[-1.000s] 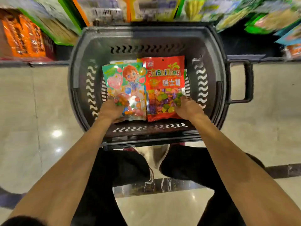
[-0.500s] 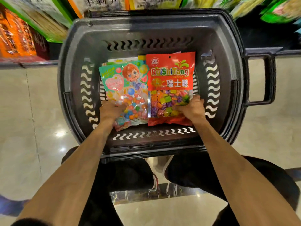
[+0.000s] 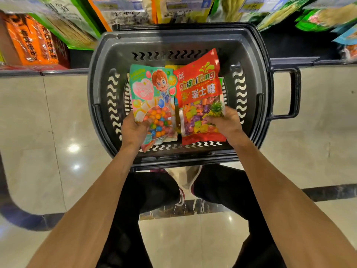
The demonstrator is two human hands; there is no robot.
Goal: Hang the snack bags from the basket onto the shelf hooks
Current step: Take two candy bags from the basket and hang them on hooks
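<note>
1. Step in hand, as I judge it: pulling two snack bags out of the basket [image 3: 96, 89], which sits on the floor at 12 o'clock from the person's knees.
2. The left hand [image 3: 135, 130] grips the teal bag [image 3: 152, 93] at its 7 o'clock corner, thumb on the front. The other fingers are hidden behind it.
3. The right hand [image 3: 224, 122] pinches the red bag [image 3: 201, 88] at its 4 o'clock edge, fingers curled over the clear window.
4. Both bags are inside the basket, side by side with edges touching. The red one is tilted, its top toward 1 o'clock.
5. A yellow packet edge [image 3: 170, 67] shows under them at 12 o'clock, so more stock is probably left.
6. To do it well, lift straight up clear of the rim. The low grips let the tops flop.
7. Shift one grip at a time up to the top seam before hanging. Hang holes are too small to see.
8. The shelf stock [image 3: 123, 14] at 12 o'clock is blurred and no hooks can be picked out, so find a hook first.
9. Risk: loose candy weight makes the bags swing.
</note>
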